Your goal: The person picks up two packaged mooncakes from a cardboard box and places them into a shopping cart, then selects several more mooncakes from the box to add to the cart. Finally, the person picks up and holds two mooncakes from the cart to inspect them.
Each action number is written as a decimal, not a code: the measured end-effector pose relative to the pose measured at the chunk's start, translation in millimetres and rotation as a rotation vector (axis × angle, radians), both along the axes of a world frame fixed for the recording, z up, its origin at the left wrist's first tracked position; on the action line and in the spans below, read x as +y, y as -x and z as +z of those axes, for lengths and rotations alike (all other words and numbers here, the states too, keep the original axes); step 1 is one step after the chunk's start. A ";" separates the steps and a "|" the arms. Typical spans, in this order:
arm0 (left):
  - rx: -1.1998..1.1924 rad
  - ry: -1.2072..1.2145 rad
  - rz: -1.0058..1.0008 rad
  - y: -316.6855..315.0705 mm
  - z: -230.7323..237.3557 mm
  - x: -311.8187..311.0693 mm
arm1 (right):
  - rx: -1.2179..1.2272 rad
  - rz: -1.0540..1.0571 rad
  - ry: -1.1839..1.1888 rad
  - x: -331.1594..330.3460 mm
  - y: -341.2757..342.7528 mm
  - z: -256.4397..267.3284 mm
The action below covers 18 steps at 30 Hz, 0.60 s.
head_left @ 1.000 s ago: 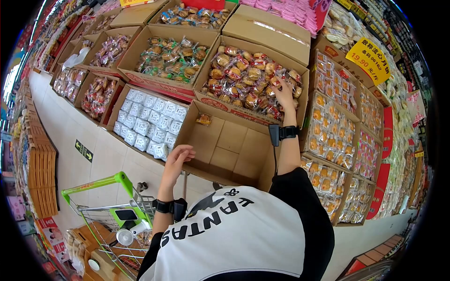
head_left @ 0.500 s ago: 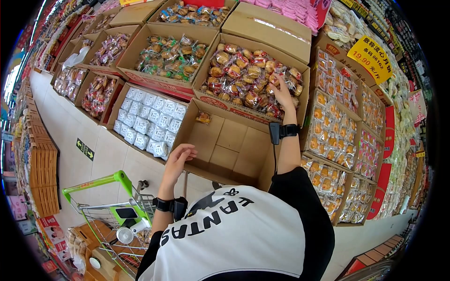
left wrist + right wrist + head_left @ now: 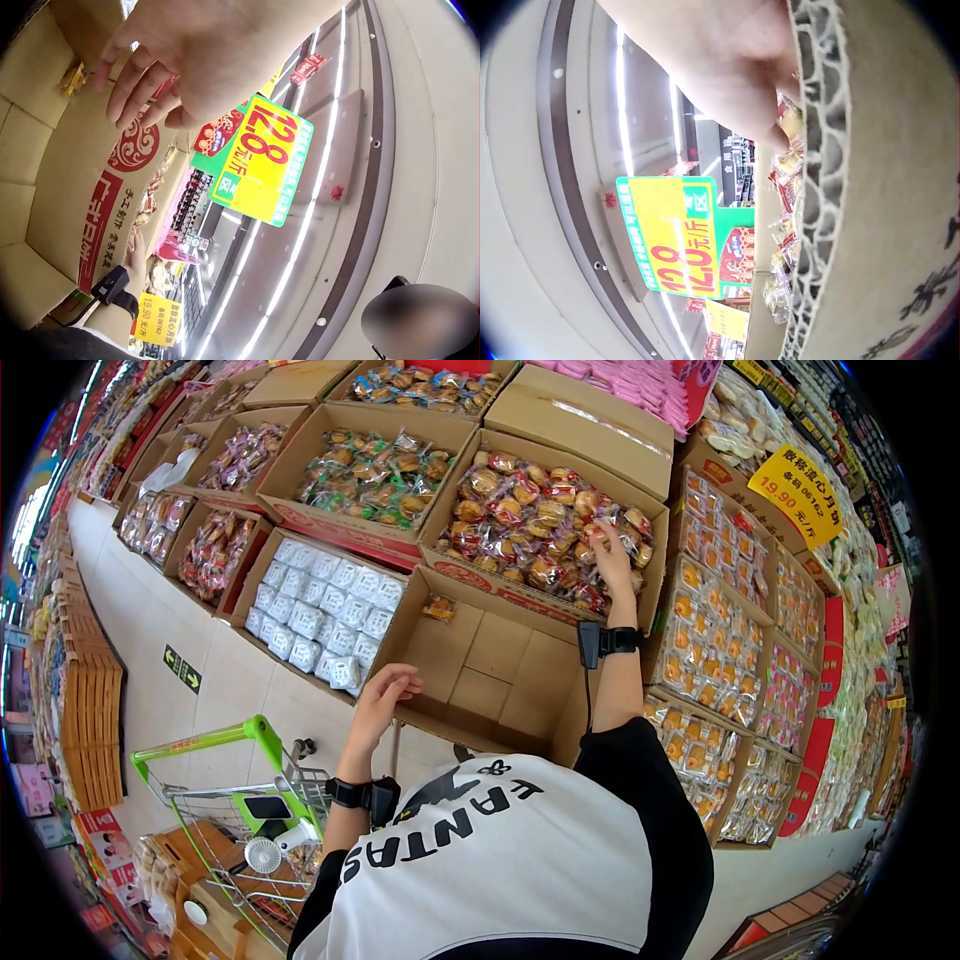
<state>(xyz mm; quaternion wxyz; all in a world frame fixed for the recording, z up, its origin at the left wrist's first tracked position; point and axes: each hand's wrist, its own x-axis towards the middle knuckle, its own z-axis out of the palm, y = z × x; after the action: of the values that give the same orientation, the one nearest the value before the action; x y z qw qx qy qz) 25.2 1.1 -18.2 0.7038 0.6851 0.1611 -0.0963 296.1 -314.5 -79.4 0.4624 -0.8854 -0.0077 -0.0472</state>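
My right hand reaches into a carton of wrapped mooncakes, its fingertips at the pieces near the right side. I cannot tell whether they grip one. In the right wrist view a cardboard edge hides most of the fingers, with wrapped mooncakes just beyond it. My left hand hangs over the near left edge of a lower carton, its fingers loosely bent around nothing. One wrapped mooncake lies in that carton's far left corner.
White packets fill a box on the left, and clear-packed pastries fill boxes on the right. A green-handled shopping cart stands at lower left. A yellow price sign rises at upper right.
The head view has shifted slightly, so the cartons sit a little lower and farther right. The right hand stays among the same mooncakes; the left hand keeps its pose.
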 end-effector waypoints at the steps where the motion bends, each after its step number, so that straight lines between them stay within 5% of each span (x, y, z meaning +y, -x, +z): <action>1: -0.001 0.005 -0.002 0.7 -0.1 0.8 | 0.030 -0.029 -0.036 0.8 1.8 3.0; 12: -0.014 -0.019 0.000 2.7 -0.4 2.8 | 0.083 -0.089 0.024 0.3 16.0 33.9; 15: -0.020 -0.027 -0.005 2.3 1.9 1.8 | -0.064 -0.100 0.024 -1.7 22.0 41.0; 18: -0.029 -0.032 -0.014 1.8 2.4 1.4 | -0.056 -0.066 -0.283 1.2 37.3 62.4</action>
<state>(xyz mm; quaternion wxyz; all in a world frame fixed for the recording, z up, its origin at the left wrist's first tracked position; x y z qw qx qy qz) 23.3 2.5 -15.8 0.6942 0.6989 0.1474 -0.0887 258.8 -313.3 -17.0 0.5804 -0.8094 0.0153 -0.0879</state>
